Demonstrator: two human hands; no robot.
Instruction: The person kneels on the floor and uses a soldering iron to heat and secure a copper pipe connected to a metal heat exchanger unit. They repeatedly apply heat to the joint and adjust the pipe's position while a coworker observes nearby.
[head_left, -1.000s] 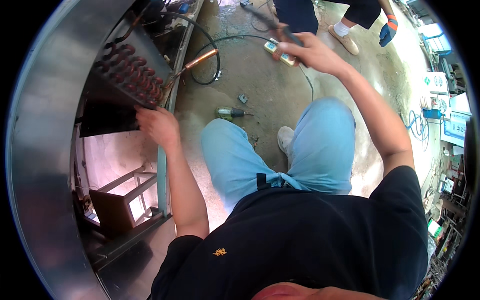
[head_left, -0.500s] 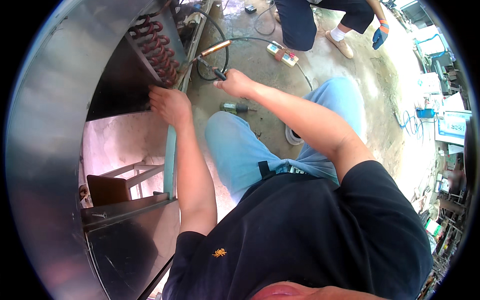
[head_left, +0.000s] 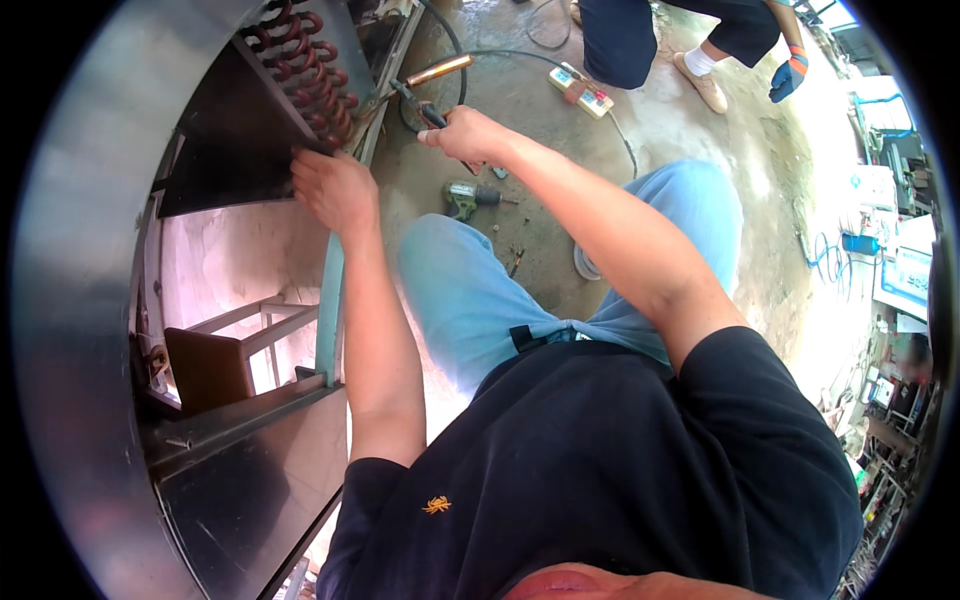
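Note:
My right hand (head_left: 462, 136) is closed around black-handled pliers (head_left: 431, 114). The metal jaws reach the thin pipe at the lower end of a copper cylinder (head_left: 440, 70); I cannot tell whether they grip it. With fingers stretched out, my left hand (head_left: 337, 188) rests against the edge of a dark panel (head_left: 235, 130), just below a reddish-brown coiled tube (head_left: 305, 75). Coil and panel sit inside a large metal cabinet (head_left: 75, 300) on my left. A black hose (head_left: 455, 32) curves behind the pliers.
A green cordless drill (head_left: 465, 198) lies on the floor near my knee. Beyond it is a power strip (head_left: 580, 92) with a cord. Another person crouches at the far side, one gloved hand (head_left: 788, 77) hanging down. Boxes and clutter (head_left: 905, 270) line the right.
My right hand and the pliers have shifted slightly up and left in view. More of the drill shows. My left hand stays at the panel edge.

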